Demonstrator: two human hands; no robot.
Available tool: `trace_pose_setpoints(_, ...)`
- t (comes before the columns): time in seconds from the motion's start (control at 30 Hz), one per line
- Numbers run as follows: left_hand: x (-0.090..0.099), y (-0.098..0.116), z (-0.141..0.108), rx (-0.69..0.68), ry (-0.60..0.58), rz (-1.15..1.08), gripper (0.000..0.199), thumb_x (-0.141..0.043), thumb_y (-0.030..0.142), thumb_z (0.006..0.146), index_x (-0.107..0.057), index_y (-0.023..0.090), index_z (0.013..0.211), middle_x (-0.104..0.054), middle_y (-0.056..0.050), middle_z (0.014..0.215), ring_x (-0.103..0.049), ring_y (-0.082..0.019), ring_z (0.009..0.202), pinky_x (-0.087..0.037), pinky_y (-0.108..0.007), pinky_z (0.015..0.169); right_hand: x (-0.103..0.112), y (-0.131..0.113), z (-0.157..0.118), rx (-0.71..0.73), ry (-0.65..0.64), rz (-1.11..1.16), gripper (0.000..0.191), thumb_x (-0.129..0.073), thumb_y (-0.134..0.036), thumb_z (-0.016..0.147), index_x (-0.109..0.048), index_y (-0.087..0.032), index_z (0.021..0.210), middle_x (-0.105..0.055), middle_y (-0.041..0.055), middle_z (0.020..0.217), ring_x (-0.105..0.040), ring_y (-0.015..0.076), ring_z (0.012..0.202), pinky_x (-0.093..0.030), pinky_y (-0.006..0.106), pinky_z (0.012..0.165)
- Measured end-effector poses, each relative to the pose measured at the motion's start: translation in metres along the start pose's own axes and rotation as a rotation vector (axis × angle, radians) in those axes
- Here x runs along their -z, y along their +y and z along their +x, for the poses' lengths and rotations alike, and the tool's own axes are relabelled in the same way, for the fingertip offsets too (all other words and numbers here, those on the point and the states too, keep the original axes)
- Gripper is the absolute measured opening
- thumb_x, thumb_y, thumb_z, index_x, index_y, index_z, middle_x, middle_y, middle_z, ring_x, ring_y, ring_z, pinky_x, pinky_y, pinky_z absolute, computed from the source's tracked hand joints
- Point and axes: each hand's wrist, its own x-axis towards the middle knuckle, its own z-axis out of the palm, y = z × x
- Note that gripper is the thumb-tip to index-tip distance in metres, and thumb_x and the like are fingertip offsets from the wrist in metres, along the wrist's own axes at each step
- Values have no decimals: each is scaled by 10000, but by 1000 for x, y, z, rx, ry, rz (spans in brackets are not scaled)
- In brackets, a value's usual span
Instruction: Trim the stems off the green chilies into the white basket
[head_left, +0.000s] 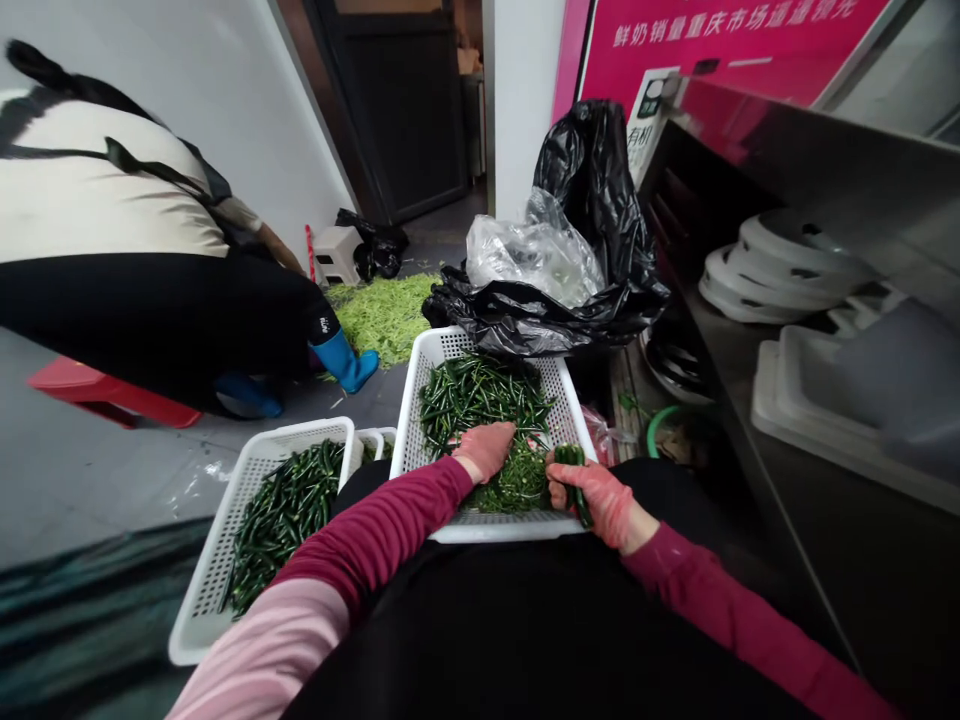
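Note:
A white perforated basket (570,400) on my lap holds a heap of dark green chillies (484,395) at its far side and a pile of thin green stems (517,480) nearer me. My left hand (486,450), in a pinkish glove, reaches into the basket between the two piles; its fingertips point down and are hidden. Over the basket's right edge, my right hand (596,495), also gloved, is closed around a bunch of green chillies (572,480). A second white basket (202,575) of chillies (289,515) stands at the left.
Black plastic bags (592,210) with a clear bag (532,255) lie beyond the basket. A person in blue boots (345,360) bends over at the left, by a red stool (105,390) and light green scraps (390,310). Metal shelving (810,480) with dishes stands right.

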Motion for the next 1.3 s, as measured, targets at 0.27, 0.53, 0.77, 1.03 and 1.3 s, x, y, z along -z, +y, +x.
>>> trace_pose_setpoints(0.27, -2, 10, 11, -12, -88, 163, 513, -743, 12, 454, -607, 133, 934, -479, -155, 1094, -589, -266, 864, -492, -360, 716, -21, 8, 6, -98, 76, 70, 194, -642, -152, 612, -537, -147, 775, -456, -54, 477, -411, 60, 385, -363, 183, 366)
trace_pose_setpoints(0.53, -1, 6, 14, 48, 33, 127, 631, -712, 117, 590, -468, 217, 1164, -451, -132, 1122, -586, -225, 884, -499, -349, 707, -7, 11, 13, -125, 87, 181, 150, -620, -127, 655, -540, -139, 782, -498, -33, 509, -454, 68, 415, -398, 182, 390)
trace_pose_setpoints(0.77, 10, 11, 26, -87, -13, 175, 415, -699, 85, 586, -613, 182, 980, -469, -134, 1129, -552, -252, 977, -456, -352, 793, -5, 11, 17, -167, 94, 269, 65, -564, -102, 707, -526, -145, 738, -497, -29, 487, -447, 68, 397, -392, 180, 384)
trace_pose_setpoints(1.03, 12, 21, -41, -40, -64, -20, 335, -349, 381, 860, -624, 192, 889, -618, -57, 792, -601, -157, 711, -431, -237, 605, -11, 16, 24, -114, 197, 67, 176, -670, -223, 661, -511, -151, 683, -490, -36, 465, -435, 74, 376, -324, 187, 338)
trace_pose_setpoints(1.3, -5, 8, -76, -16, -247, -351, 302, -477, 406, 749, -642, 170, 661, -589, -12, 597, -558, -143, 648, -399, -204, 557, -21, 30, 21, 286, 76, -355, 251, -735, -307, 572, -571, -161, 692, -529, -47, 543, -436, 73, 463, -368, 201, 440)
